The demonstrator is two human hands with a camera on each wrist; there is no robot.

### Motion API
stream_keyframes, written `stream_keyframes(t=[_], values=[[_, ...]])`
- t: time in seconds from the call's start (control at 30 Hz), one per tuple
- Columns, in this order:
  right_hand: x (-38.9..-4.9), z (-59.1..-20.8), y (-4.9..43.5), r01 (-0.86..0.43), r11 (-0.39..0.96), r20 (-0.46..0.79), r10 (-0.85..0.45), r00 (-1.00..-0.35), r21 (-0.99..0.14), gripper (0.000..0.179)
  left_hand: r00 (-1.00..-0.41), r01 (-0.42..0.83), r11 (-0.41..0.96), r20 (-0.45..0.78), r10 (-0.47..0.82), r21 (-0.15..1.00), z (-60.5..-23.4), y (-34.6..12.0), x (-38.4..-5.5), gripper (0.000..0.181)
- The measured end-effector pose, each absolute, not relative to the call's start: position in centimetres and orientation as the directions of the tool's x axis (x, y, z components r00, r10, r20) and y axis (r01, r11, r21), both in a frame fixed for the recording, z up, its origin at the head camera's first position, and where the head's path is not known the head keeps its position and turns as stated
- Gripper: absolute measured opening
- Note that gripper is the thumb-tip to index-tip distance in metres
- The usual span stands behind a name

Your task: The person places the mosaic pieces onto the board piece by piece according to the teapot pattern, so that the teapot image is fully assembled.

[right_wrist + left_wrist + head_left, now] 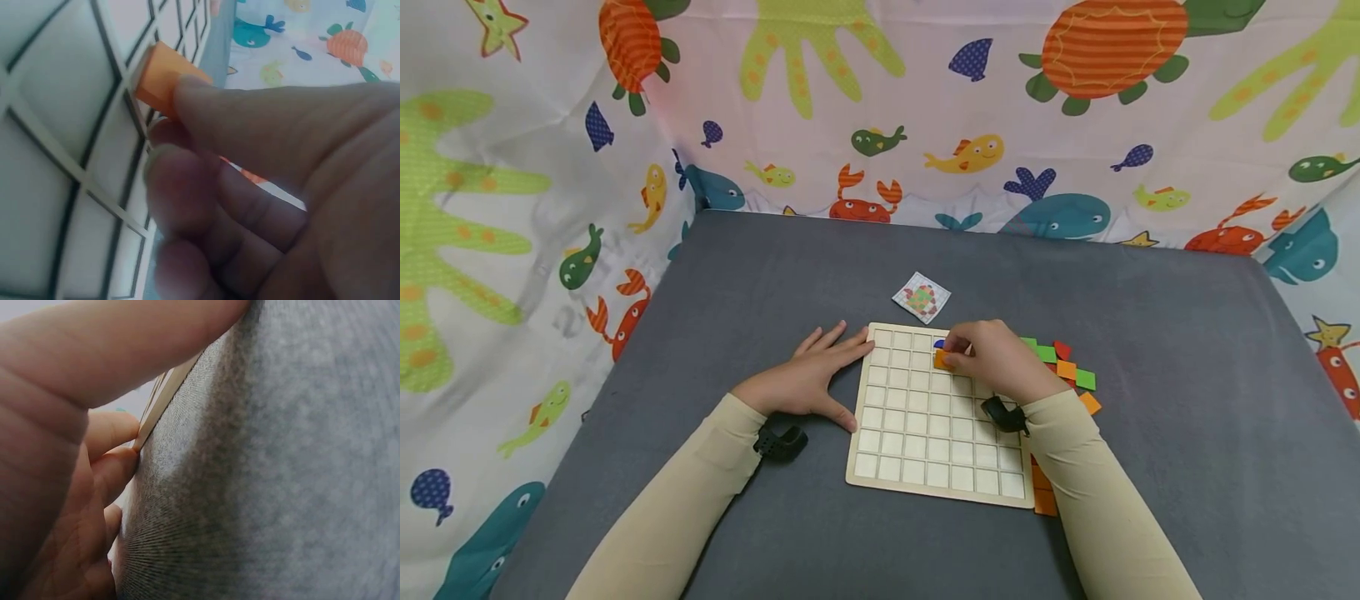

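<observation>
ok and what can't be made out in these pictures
- Head: shape of blue piece, partly behind right hand
- Head: pattern on card, too small
- Head: number of loose tiles, partly behind right sleeve
- Left wrist: most of board, behind left hand
- Right wrist: orange tile, partly behind right hand

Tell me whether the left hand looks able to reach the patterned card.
Probably yes: the left hand touches the wooden grid board, and nothing tall stands between that hand and the patterned card.
</observation>
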State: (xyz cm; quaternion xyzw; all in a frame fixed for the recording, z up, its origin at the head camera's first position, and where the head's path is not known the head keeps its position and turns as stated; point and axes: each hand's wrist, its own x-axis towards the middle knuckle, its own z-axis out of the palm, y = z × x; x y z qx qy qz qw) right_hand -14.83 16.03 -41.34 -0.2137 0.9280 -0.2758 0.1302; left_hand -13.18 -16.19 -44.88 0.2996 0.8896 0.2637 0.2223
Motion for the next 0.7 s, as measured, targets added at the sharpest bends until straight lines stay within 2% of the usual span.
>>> stream_keyframes(t=[0.7], values=[[-14.76,-42.17,16.07,-0.334,0.740,-0.099,-0.473,-0.875,-0.584,0.005,-0.722,0.415,0.682,-0.238,0.649,0.603,-44.83,-16.05,-13.09,0.127]])
